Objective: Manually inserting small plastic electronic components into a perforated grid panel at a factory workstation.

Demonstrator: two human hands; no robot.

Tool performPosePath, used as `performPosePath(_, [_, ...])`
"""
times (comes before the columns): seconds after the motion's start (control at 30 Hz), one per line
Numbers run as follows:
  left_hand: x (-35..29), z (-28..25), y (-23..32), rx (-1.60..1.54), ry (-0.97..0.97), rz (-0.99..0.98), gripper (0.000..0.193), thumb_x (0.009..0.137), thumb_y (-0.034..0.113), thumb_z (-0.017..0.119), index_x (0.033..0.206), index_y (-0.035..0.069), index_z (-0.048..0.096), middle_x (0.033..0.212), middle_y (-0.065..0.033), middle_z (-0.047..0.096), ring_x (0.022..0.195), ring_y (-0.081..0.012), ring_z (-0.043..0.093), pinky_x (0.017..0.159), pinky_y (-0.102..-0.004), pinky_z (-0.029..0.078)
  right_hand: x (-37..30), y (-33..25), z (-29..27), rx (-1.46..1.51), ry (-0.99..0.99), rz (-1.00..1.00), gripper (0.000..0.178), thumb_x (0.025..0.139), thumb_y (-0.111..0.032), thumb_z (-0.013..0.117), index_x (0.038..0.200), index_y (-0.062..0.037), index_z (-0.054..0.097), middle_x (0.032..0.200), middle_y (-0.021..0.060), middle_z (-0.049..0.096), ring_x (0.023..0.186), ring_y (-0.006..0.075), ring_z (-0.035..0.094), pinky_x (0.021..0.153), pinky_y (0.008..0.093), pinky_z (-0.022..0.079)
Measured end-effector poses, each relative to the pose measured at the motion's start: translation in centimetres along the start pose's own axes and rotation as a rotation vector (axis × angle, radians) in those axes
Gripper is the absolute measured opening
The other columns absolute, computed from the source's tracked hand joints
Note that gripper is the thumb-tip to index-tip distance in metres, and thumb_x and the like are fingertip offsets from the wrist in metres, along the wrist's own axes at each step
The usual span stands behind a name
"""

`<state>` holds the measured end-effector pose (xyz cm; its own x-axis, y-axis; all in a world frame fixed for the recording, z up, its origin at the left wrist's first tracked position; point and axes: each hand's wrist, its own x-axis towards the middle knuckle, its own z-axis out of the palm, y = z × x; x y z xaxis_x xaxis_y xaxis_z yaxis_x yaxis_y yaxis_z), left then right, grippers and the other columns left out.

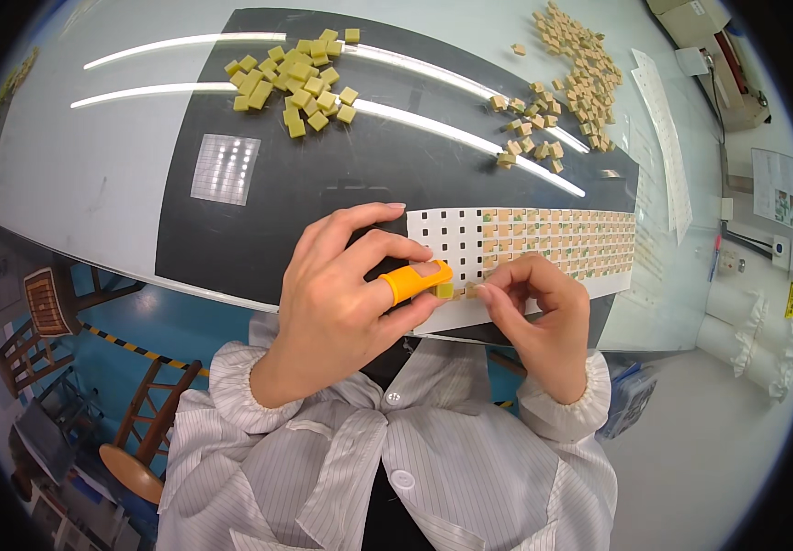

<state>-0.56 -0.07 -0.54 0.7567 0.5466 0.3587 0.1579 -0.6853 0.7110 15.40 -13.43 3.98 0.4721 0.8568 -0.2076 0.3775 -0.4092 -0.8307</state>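
Observation:
A white sheet (452, 317) with rows of small square black openings lies at the near edge of the black mat. Rows of small tan pieces (557, 234) with green marks cover its right part. My left hand (346, 285), with an orange-yellow sleeve (418, 281) on one finger, reaches over the sheet's left end. A small yellow-green block (445, 290) is pinched at its thumb and sleeved finger. Close by on the right, my right hand (543, 308) has its thumb and forefinger closed at a tiny tan piece (472, 290), partly hidden by the fingertips.
A loose pile of yellow-green blocks (300, 78) sits on the far part of the black mat (222, 216). Many small tan blocks (585, 69) spread at the far right. A clear gridded sheet (225, 169) lies left, a long white strip (663, 138) right.

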Motion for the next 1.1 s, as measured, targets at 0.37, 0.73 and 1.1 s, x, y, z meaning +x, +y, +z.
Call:
performPosePath(0.37, [0.1, -0.1, 0.0, 0.002, -0.018, -0.003, 0.02, 0.064, 0.016, 0.081, 0.083, 0.014, 0.075, 0.095, 0.0048, 0.068, 0.109, -0.0253, 0.06, 0.089, -0.042, 0.046, 3.6, -1.5, -1.3, 0.532, -0.434, 0.473, 0.015, 0.088, -0.01, 0.07, 0.086, 0.0011, 0.061, 0.073, 0.0063, 0.066, 0.057, 0.0084, 0.061, 0.053, 0.0194, 0.049])
performPosePath(0.73, [0.1, -0.2, 0.0, 0.004, -0.045, 0.0, 0.02, 0.065, 0.017, 0.081, 0.084, 0.015, 0.075, 0.097, 0.0048, 0.067, 0.111, -0.0254, 0.059, 0.09, -0.0422, 0.045, 4.3, -1.6, -1.6, 0.47, -0.538, 0.487, 0.013, 0.091, -0.012, 0.067, 0.087, -0.0006, 0.062, 0.073, 0.0018, 0.065, 0.058, 0.0045, 0.059, 0.052, 0.0176, 0.048])
performPosePath(1.1, [0.1, -0.2, 0.0, 0.001, -0.045, 0.002, 0.02, 0.066, 0.018, 0.081, 0.084, 0.014, 0.074, 0.097, 0.0045, 0.068, 0.111, -0.0258, 0.059, 0.09, -0.043, 0.045, 4.3, -1.7, -1.5, 0.453, -0.535, 0.495, 0.013, 0.091, -0.012, 0.066, 0.087, -0.0001, 0.062, 0.072, 0.001, 0.064, 0.057, 0.0044, 0.059, 0.051, 0.0173, 0.047])
